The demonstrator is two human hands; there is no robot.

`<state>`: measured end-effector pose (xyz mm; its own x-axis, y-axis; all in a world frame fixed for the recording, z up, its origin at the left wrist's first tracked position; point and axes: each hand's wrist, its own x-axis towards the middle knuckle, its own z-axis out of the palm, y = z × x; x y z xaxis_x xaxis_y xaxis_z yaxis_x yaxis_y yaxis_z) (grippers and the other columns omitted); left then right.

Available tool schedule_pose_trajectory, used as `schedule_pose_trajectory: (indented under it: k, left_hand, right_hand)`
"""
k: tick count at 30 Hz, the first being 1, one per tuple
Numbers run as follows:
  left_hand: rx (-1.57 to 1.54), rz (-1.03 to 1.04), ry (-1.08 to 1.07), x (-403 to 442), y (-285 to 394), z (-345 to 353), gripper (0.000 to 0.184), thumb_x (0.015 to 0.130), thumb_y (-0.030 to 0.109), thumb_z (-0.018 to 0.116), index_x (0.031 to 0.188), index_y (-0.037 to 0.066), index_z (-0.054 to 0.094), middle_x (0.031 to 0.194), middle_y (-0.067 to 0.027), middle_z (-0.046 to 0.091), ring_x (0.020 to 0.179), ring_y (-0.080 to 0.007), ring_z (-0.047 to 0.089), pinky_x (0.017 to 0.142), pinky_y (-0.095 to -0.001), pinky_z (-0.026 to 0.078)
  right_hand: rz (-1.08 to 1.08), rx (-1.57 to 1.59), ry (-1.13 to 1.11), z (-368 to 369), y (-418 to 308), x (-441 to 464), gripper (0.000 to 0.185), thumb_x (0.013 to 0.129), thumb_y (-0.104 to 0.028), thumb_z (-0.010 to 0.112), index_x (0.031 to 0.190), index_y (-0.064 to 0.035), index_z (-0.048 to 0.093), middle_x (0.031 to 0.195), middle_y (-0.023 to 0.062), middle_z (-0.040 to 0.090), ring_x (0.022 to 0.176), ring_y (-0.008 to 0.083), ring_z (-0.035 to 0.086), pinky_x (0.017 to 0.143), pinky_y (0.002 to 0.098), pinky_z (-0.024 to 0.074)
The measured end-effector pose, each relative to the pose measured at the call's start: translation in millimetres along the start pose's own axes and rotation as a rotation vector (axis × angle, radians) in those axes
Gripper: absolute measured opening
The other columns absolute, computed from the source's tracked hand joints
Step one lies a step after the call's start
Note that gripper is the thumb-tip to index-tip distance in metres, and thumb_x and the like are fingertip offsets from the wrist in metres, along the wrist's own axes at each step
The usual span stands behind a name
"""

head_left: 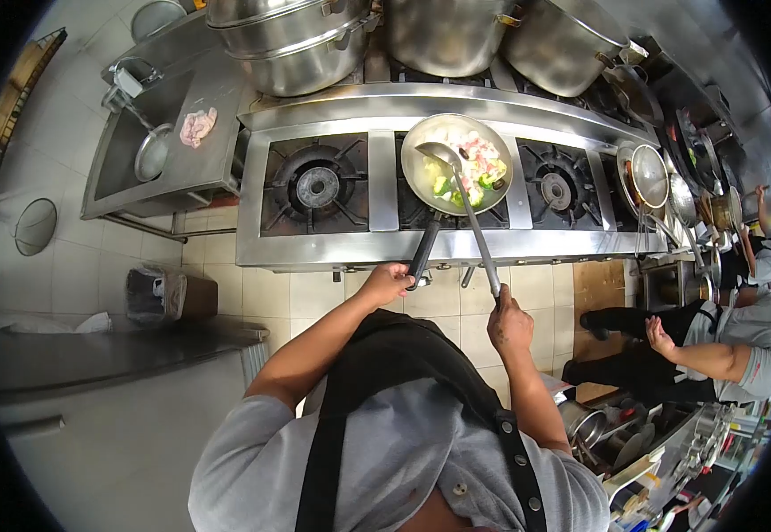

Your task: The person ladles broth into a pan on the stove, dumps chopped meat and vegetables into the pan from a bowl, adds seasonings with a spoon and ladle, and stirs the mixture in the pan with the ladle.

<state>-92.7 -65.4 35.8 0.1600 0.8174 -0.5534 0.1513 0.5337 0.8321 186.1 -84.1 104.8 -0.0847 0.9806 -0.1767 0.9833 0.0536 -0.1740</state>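
Note:
A frying pan sits over the middle burner of the stove, with green, white and pinkish food pieces in it. Near the end of the black pan handle, my left hand has its fingers closed, at the stove's front edge; the exact grip is small to see. My right hand is wrapped round the handle of a long metal ladle. The ladle's bowl rests inside the pan, at the left of the food.
Large steel pots stand behind the stove. Bare burners flank the pan. At left is a steel sink counter with a cloth-like item. Co-workers stand at the right, beside strainers.

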Motion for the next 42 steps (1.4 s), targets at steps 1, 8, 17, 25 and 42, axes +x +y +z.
schedule_pose_trajectory:
  k: [1,8,17,25,42]
  left_hand:
    - [-0.011,-0.005,0.033,-1,-3,2,0.026,0.087,0.025,0.062,0.105,0.007,0.062,0.085,0.0012,0.063,0.068,-0.0079,0.059,0.057,-0.0233,0.045]
    - [-0.01,-0.06,0.173,-11,-7,15,0.026,0.087,0.025,0.061,0.105,0.007,0.062,0.085,0.0003,0.064,0.069,-0.0076,0.058,0.057,-0.0232,0.046]
    - [-0.21,-0.109,0.246,-37,-28,4,0.03,0.088,0.021,0.058,0.113,0.005,0.057,0.089,-0.0045,0.064,0.072,-0.0117,0.06,0.06,-0.0253,0.048]
    - [-0.338,-0.183,0.435,-73,-115,-73,0.03,0.086,0.022,0.058,0.112,0.008,0.058,0.085,-0.0046,0.065,0.068,-0.0137,0.061,0.056,-0.0291,0.048]
    - [-0.184,-0.702,0.591,-160,-340,-162,0.022,0.085,0.023,0.058,0.091,0.002,0.061,0.076,-0.0102,0.063,0.058,-0.0236,0.06,0.046,-0.0392,0.044]
  right_hand:
    - [-0.008,0.017,-0.012,-2,5,3,0.037,0.083,-0.014,0.05,0.119,-0.0051,0.048,0.082,0.0191,0.064,0.067,0.0362,0.063,0.063,0.048,0.0495]
    - [-0.137,0.581,-0.16,25,47,37,0.042,0.078,-0.012,0.058,0.117,-0.0002,0.049,0.067,0.0173,0.06,0.058,0.0315,0.062,0.056,0.041,0.05]
    - [0.259,1.949,-0.825,-49,29,42,0.024,0.083,-0.007,0.055,0.106,0.0004,0.052,0.059,0.002,0.05,0.038,0.0094,0.044,0.033,0.0227,0.0329]
    - [-0.097,0.354,0.062,-50,0,22,0.038,0.077,-0.013,0.059,0.112,0.0008,0.052,0.078,0.0241,0.063,0.079,0.0405,0.062,0.073,0.0489,0.0479]
    - [0.15,0.811,-0.083,3,-23,27,0.023,0.078,-0.01,0.06,0.095,0.0029,0.052,0.062,0.012,0.058,0.046,0.023,0.057,0.044,0.0356,0.0465]
